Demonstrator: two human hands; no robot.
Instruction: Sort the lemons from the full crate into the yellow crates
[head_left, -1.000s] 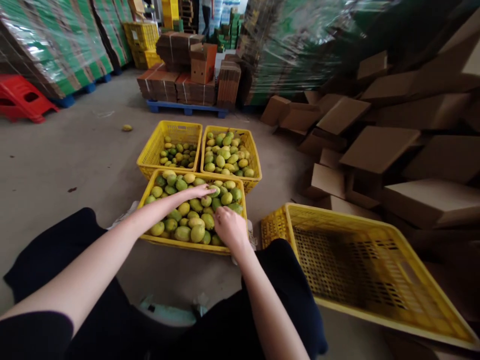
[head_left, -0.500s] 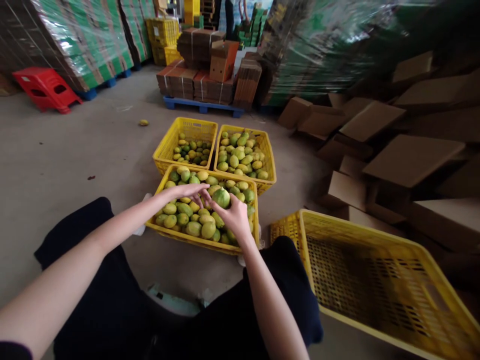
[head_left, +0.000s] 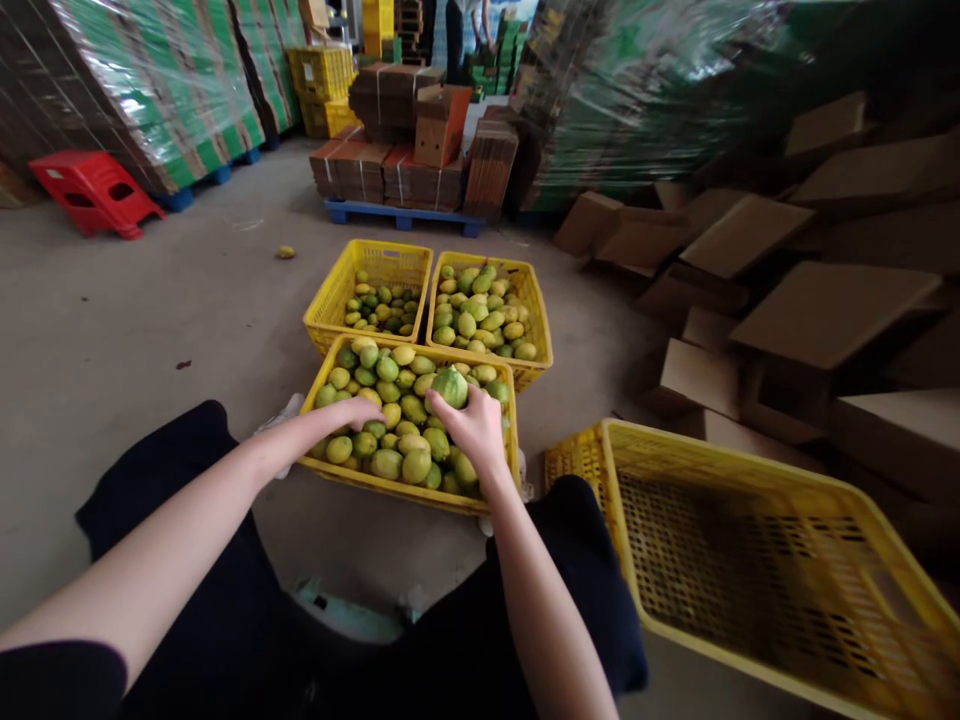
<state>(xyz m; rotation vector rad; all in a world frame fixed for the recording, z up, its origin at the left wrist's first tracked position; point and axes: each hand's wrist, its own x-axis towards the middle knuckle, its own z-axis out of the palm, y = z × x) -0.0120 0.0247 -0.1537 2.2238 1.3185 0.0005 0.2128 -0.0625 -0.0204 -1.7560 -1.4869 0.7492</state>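
Observation:
My right hand (head_left: pixel 480 432) is closed around a large green lemon (head_left: pixel 450 387), which it holds just above the front yellow crate (head_left: pixel 401 487). That crate is filled with green and yellow lemons (head_left: pixel 416 465). My left hand (head_left: pixel 356 412) reaches down onto the fruit in the crate's left half. Its fingertips touch the lemons there, and most of its fingers are hidden behind the back of the hand, so I cannot see whether they grip one.
Behind stand two more yellow crates, the left one (head_left: pixel 319 318) part-filled and the right one (head_left: pixel 546 345) fuller. An empty-looking yellow crate (head_left: pixel 622 530) sits at my right beside cardboard boxes (head_left: pixel 832 310). A red stool (head_left: pixel 97 190), a lone lemon (head_left: pixel 285 252) and a loaded blue pallet (head_left: pixel 405 216) lie beyond.
My left hand has moved away from the green lemon, down and left onto the fruit in the crate. My right hand keeps hold of the lemon, slightly higher and turned.

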